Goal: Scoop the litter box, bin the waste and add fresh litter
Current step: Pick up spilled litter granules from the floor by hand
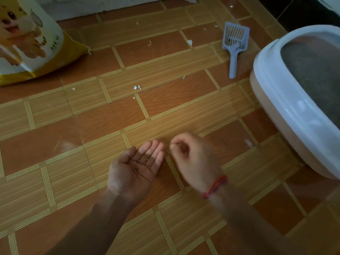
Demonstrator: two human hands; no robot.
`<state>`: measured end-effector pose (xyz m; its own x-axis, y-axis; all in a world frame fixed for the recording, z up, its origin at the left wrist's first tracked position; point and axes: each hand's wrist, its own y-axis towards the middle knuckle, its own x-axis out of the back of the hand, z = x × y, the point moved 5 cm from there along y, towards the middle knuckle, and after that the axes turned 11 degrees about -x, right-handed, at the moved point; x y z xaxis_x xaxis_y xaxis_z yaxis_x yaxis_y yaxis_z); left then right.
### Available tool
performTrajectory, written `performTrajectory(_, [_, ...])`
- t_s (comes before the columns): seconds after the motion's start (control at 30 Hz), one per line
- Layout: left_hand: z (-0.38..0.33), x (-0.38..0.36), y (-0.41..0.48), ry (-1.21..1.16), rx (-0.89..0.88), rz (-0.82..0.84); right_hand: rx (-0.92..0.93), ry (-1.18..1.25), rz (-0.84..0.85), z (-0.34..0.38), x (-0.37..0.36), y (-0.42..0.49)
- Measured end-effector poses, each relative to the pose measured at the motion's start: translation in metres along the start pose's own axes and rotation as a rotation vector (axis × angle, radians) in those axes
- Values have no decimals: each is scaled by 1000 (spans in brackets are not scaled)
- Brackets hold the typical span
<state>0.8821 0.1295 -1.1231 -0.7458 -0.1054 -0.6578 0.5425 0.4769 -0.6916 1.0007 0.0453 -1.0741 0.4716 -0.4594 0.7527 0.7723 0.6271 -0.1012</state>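
My left hand lies palm up just above the tiled floor, cupped, with several small dark litter grains resting in the palm. My right hand hovers beside it, blurred, fingers pinched together near the floor; whether it pinches a grain I cannot tell. The white-rimmed litter box with grey litter stands at the right. A pale blue slotted scoop lies on the floor left of the box. A yellow and white litter bag sits at the far left.
Small white scraps and crumbs are scattered over the orange and tan floor tiles. A white wall base runs along the top. A red string bracelet circles my right wrist.
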Motion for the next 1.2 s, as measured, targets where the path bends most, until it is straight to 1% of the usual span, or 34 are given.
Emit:
performTrajectory(0.03, [0,1,0,11,0,-9,-55,-34,-35,-16,6,11])
performTrajectory(0.1, [0,3,0,19,3,-18,-173,-92,-53,-45,16,29])
performTrajectory(0.17, [0,3,1,23,8,-22,-229,-140,-64,-61,23,41])
performTrajectory(0.5, [2,2,4,40,10,-23,-291,-239,-34,-68,17,69])
performTrajectory(0.77, [0,8,4,46,-14,-28,-316,-290,88,-59,12,72])
performTrajectory(0.83, [3,8,4,43,-6,-22,-287,-243,92,-48,14,65])
performTrajectory(0.93, [10,7,3,34,6,-10,-133,-118,97,-17,11,37])
performTrajectory(1.03, [23,7,0,26,38,27,-26,1,204,14,2,-1])
performTrajectory(1.2, [39,18,-6,96,84,52,67,-33,328,27,-8,-39])
